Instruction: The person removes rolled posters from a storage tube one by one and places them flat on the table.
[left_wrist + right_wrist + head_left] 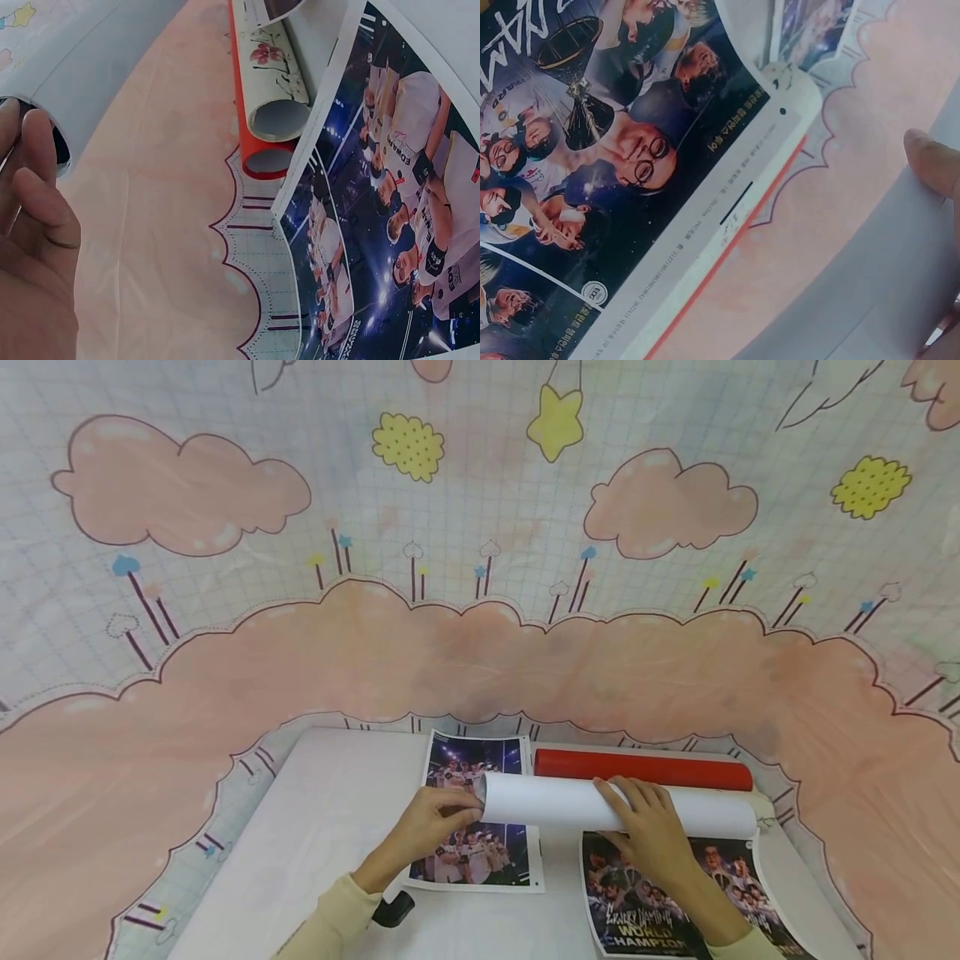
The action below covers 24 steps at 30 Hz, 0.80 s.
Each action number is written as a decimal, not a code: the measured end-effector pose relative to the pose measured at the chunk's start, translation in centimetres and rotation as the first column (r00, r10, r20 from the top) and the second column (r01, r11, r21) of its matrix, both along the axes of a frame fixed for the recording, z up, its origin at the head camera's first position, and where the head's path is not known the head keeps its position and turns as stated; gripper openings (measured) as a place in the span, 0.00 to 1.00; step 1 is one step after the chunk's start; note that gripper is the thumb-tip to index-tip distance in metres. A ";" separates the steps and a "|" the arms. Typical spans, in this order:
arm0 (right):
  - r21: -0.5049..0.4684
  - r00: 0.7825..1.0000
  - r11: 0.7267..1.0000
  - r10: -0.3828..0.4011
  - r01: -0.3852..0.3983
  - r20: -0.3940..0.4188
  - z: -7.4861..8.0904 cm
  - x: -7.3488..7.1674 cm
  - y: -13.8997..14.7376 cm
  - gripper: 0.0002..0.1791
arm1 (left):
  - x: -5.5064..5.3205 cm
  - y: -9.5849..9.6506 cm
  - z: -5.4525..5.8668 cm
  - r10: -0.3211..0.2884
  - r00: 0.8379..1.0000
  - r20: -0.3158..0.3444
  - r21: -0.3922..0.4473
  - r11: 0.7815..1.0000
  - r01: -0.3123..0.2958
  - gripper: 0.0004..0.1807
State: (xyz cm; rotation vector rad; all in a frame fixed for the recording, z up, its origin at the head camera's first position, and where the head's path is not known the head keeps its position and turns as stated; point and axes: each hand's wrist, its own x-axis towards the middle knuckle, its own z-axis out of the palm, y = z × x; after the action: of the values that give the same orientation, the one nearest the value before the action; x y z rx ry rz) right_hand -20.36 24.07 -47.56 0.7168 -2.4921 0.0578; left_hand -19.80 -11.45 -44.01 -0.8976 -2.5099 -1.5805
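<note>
A white rolled poster (547, 802) lies crosswise between both hands in the head view. At its left end, my left hand (431, 822) pinches the rim, with fingertips tucked into the roll's dark opening, as the left wrist view shows. My right hand (656, 839) grips the roll right of its middle, fingers over the top and thumb at the lower side. Beneath the left end is a flat team-photo poster (480, 860), partly covered by the roll. A second printed poster (645, 927) with large lettering lies below the right hand, its sides curving up.
Behind the white roll lies a red roll (637, 767). Beside it is a cream roll (274, 75) with a flower print. A small black object (393, 910) sits near the left sleeve on the white table (300, 827). Cloud-patterned cloth (450, 660) surrounds the table.
</note>
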 end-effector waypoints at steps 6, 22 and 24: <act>-0.002 1.000 1.000 0.010 -0.010 -0.003 -0.1 0.0 0.1 0.42 | -0.6 0.1 -0.8 -0.004 1.000 0.003 0.006 1.000 0.004 0.07; 0.033 1.000 0.999 0.013 -0.013 0.002 -0.1 0.3 -0.2 0.47 | -1.7 0.3 -2.4 -0.142 0.990 0.020 -0.015 0.990 0.143 0.07; 0.035 1.000 0.999 0.009 -0.009 -0.001 -0.1 0.3 -0.2 0.54 | -1.6 0.4 -2.3 -0.125 0.992 0.013 -0.038 0.991 0.126 0.07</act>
State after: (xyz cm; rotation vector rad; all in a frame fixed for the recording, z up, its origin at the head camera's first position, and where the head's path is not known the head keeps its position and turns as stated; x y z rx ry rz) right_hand -20.09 23.82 -47.71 0.7424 -2.4941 0.0174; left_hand -21.40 -11.04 -46.29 -1.0751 -2.5460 -1.5787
